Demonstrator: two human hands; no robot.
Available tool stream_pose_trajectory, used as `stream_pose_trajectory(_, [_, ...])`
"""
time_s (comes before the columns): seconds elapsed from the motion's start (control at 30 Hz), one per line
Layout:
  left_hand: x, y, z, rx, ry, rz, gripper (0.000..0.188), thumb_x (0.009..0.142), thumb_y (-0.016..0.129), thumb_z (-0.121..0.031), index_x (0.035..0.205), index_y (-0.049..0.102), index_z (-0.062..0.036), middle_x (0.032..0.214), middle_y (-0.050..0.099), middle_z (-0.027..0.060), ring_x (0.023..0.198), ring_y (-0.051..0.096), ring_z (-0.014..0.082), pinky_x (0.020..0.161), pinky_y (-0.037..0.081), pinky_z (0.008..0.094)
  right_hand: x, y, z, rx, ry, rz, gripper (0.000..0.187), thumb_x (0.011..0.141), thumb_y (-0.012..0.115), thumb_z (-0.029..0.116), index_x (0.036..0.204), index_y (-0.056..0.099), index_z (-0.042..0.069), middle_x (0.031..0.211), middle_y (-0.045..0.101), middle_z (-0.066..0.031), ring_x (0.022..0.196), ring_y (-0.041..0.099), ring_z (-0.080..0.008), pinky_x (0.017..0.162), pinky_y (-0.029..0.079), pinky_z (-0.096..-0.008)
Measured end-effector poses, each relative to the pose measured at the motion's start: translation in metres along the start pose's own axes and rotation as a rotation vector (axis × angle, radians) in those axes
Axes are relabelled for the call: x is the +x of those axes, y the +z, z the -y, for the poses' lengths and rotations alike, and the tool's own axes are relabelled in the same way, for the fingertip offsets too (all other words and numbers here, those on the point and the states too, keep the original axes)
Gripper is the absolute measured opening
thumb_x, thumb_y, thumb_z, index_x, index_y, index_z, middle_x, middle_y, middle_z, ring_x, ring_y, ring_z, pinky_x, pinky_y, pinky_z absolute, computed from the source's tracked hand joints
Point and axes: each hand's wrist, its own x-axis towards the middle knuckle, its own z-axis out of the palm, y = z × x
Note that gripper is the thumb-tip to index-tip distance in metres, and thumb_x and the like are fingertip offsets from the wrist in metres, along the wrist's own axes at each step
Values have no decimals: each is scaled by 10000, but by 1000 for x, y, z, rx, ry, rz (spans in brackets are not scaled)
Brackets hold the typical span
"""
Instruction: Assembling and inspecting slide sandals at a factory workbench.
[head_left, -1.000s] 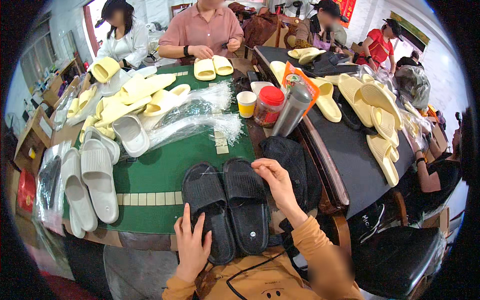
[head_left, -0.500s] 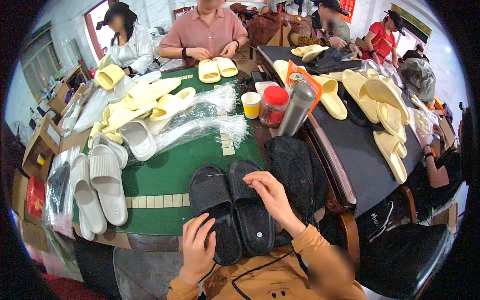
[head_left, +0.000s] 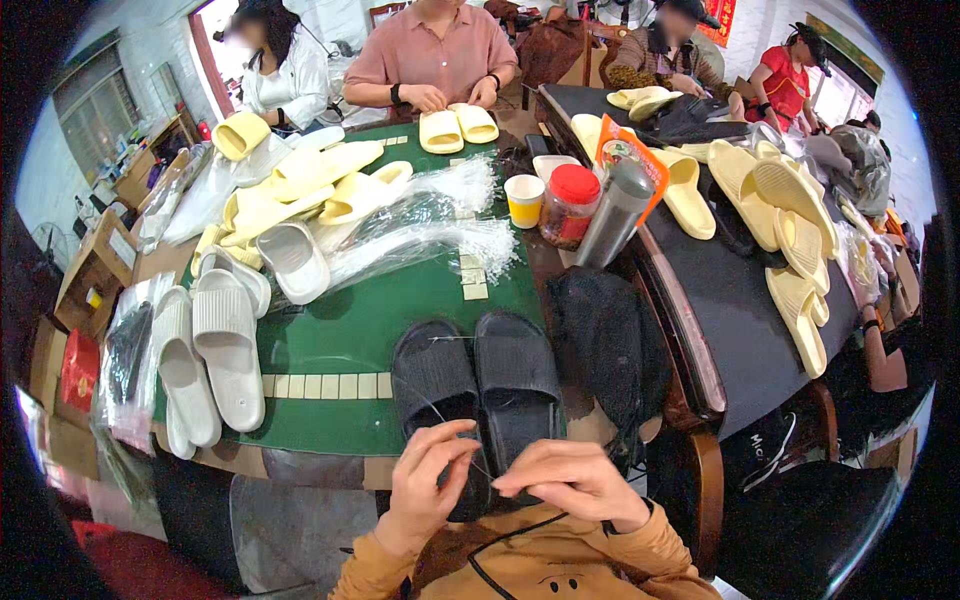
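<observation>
A pair of black slide slippers lies side by side in front of me, toes pointing away: the left slipper (head_left: pixel 433 375) and the right slipper (head_left: pixel 515 375). Over the near part of the left one, my left hand (head_left: pixel 425 480) is closed in a pinch. My right hand (head_left: pixel 580 480) pinches just beside it, above the heels. Between the fingertips runs a thin clear plastic strand (head_left: pixel 483 463), its ends hard to follow. A short pale line also shows across the gap between the slippers' straps.
Grey slides (head_left: pixel 228 345) and pale yellow slides (head_left: pixel 300 178) lie left on the green mat (head_left: pixel 330 335). Bundles of clear strands (head_left: pixel 425 235) spread beyond my slippers. A paper cup (head_left: pixel 524 202), red-lidded jar (head_left: pixel 570 205) and steel flask (head_left: pixel 615 215) stand right. Co-workers sit across.
My right hand has come back from the right slipper's strap toward my body, near the left hand. The left hand has moved slightly right into a pinch. The whole view has shifted a little.
</observation>
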Motion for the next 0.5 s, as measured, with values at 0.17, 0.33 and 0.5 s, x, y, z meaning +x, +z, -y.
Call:
stream_pose_trajectory(0.17, [4, -11, 21, 137, 29, -57, 149, 807, 640, 82, 925, 647, -9, 1011, 684, 141, 900, 649, 312, 790, 524, 364, -19, -7, 0, 293, -112, -238, 459, 869, 678, 62, 1258, 447, -18, 727, 666, -172, 635, 658, -254, 580, 534, -329])
stream_pose_trajectory(0.33, [-6, -25, 26, 190, 108, -11, 156, 779, 674, 61, 916, 656, -10, 1010, 680, 114, 869, 649, 300, 730, 530, 362, -24, -22, -5, 272, -245, -468, 236, 915, 585, -14, 1065, 410, 37, 786, 632, -170, 640, 612, -215, 580, 508, -290])
stream_pose_trajectory(0.5, [-30, -28, 1, 101, 156, 197, 216, 738, 717, 32, 938, 666, -32, 966, 679, 103, 820, 655, 285, 695, 543, 369, -18, -33, -15, 24, 252, -538, 105, 947, 559, 20, 1047, 588, 10, 840, 639, -61, 685, 579, -80, 610, 478, -241])
